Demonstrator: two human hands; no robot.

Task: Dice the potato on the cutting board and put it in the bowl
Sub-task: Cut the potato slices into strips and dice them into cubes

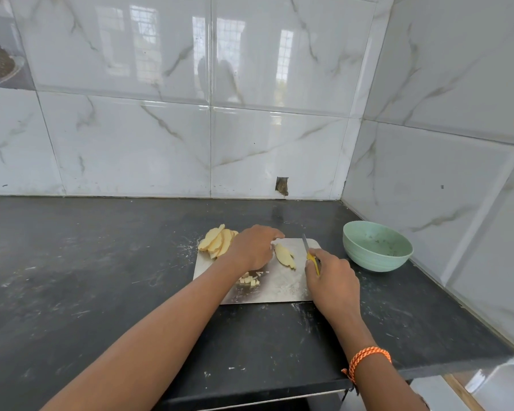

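Right hand (331, 277) grips the knife (310, 253). Left hand (254, 247), fingers (275, 234) loosely curled, hovers beside the slices (285, 256): pin them, fingertips tucked behind the blade.

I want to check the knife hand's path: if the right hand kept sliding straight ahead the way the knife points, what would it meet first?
The right hand holds the knife pointing away toward the wall. Ahead lies only the cutting board edge, then bare counter. The bowl sits off to its right, though depth is uncertain.
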